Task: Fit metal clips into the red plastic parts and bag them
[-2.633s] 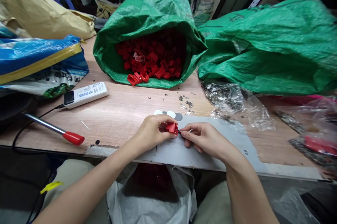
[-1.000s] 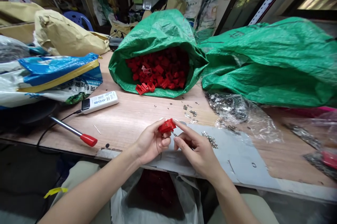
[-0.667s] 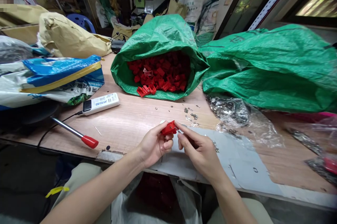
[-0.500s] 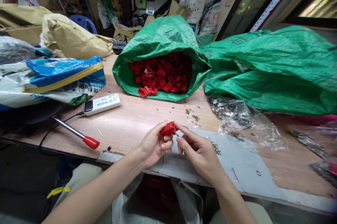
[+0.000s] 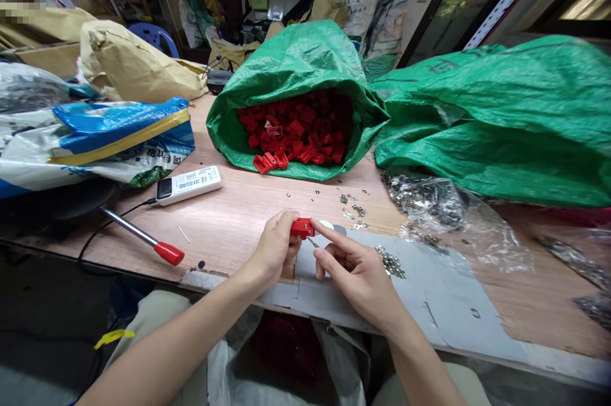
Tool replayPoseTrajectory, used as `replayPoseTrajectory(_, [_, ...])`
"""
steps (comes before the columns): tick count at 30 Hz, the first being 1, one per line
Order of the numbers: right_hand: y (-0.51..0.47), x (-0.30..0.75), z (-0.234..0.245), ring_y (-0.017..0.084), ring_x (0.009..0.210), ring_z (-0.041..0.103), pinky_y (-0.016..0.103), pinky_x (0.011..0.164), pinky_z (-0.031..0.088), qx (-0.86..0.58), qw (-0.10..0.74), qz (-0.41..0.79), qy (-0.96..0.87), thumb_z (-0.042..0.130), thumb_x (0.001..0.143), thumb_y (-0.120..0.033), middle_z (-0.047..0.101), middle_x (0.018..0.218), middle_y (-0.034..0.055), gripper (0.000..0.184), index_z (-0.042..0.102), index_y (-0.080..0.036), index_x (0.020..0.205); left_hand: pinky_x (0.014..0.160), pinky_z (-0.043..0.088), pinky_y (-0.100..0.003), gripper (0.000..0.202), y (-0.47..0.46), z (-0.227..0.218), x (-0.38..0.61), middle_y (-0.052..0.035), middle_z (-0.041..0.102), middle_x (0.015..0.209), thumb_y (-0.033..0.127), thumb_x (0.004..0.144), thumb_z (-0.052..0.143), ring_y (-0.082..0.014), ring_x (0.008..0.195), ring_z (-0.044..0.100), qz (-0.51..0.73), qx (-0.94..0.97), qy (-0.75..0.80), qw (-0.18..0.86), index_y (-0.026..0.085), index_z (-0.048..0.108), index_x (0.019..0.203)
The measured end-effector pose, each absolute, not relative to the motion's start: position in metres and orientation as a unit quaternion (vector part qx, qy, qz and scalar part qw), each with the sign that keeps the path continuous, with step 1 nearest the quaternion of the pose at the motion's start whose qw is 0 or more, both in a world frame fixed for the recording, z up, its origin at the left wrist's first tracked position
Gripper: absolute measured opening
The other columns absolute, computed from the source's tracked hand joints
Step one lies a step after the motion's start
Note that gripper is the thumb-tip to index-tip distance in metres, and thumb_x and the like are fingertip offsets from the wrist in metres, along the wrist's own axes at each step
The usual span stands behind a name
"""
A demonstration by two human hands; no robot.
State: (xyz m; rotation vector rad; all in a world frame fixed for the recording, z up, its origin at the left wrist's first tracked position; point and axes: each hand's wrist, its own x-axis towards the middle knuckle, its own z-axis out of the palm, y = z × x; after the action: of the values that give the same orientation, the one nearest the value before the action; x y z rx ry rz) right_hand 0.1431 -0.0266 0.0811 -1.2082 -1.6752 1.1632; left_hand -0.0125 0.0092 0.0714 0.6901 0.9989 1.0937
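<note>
My left hand [image 5: 272, 250] is closed around a small red plastic housing [image 5: 301, 226], held up over the near edge of the table. Against the housing's right end rests the index fingertip of my right hand [image 5: 351, 259]. Between that hand's thumb and index finger is a small thin metal piece [image 5: 312, 242], its tip close to the underside of the housing; its exact kind is too small to tell. Just right of my right hand, a pile of small metal parts [image 5: 390, 261] lies on a grey sheet [image 5: 453, 298].
A green sack [image 5: 286, 69] of red housings [image 5: 300, 129] lies open ahead, another green sack [image 5: 501, 119] to its right. Clear bags [image 5: 434, 202] hold metal parts. At left are a white power bank [image 5: 191, 185], a red-handled lever [image 5: 168, 253] and a blue-white sack [image 5: 119, 132].
The red housing has turned to lie more level in my left hand, whose fingers have rolled inward. My right hand has shifted slightly, still at the housing. The whole view has moved a little.
</note>
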Motion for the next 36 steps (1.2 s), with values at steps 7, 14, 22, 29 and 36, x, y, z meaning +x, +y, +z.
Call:
replayPoseTrajectory(7, [-0.027, 0.138, 0.078, 0.010, 0.054, 0.042, 0.025, 0.053, 0.039, -0.484, 0.405, 0.449, -0.632, 0.060, 0.094, -0.038, 0.056, 0.063, -0.0018, 0.047, 0.068, -0.015, 0.134, 0.040, 0.010, -0.018, 0.029, 0.005, 0.070, -0.011, 0.0112, 0.023, 0.050, 0.041, 0.079, 0.056, -0.0038, 0.042, 0.014, 0.498, 0.304, 0.428, 0.690, 0.021, 0.038, 0.068])
replayPoseTrajectory(14, [-0.025, 0.143, 0.079, 0.010, 0.055, 0.042, 0.026, 0.056, 0.041, -0.466, 0.407, 0.461, -0.636, 0.062, 0.093, -0.034, 0.057, 0.063, -0.0012, 0.041, 0.072, -0.015, 0.128, 0.039, 0.009, -0.018, 0.028, 0.008, 0.071, -0.012, 0.0117, 0.019, 0.049, 0.039, 0.077, 0.055, -0.0034, 0.040, 0.012, 0.484, 0.302, 0.421, 0.705, 0.022, 0.036, 0.065])
replayPoseTrajectory(22, [-0.023, 0.146, 0.079, 0.011, 0.057, 0.046, 0.024, 0.056, 0.042, -0.440, 0.421, 0.415, -0.675, 0.061, 0.094, -0.029, 0.058, 0.064, -0.0011, 0.035, 0.074, -0.016, 0.124, 0.039, 0.010, -0.019, 0.032, 0.008, 0.067, -0.013, 0.0120, 0.016, 0.049, 0.037, 0.078, 0.053, -0.0031, 0.040, 0.010, 0.471, 0.312, 0.394, 0.725, 0.022, 0.030, 0.060])
replayPoseTrajectory(29, [-0.023, 0.139, 0.073, 0.011, 0.058, 0.052, 0.023, 0.057, 0.046, -0.458, 0.447, 0.346, -0.686, 0.059, 0.094, -0.026, 0.060, 0.063, -0.0008, 0.034, 0.075, -0.017, 0.124, 0.041, 0.010, -0.020, 0.031, 0.008, 0.060, -0.008, 0.0124, 0.017, 0.050, 0.040, 0.082, 0.054, -0.0033, 0.041, 0.010, 0.490, 0.285, 0.397, 0.722, 0.022, 0.034, 0.067])
replayPoseTrajectory(36, [-0.023, 0.134, 0.052, 0.016, 0.055, 0.062, 0.023, 0.054, 0.056, -0.534, 0.506, 0.276, -0.618, 0.068, 0.086, -0.040, 0.068, 0.064, 0.0030, 0.038, 0.080, -0.018, 0.114, 0.044, 0.026, -0.017, 0.049, 0.003, 0.054, 0.009, 0.0094, 0.037, 0.056, 0.067, 0.087, 0.054, -0.0039, 0.046, 0.033, 0.583, 0.297, 0.379, 0.654, 0.020, 0.040, 0.079])
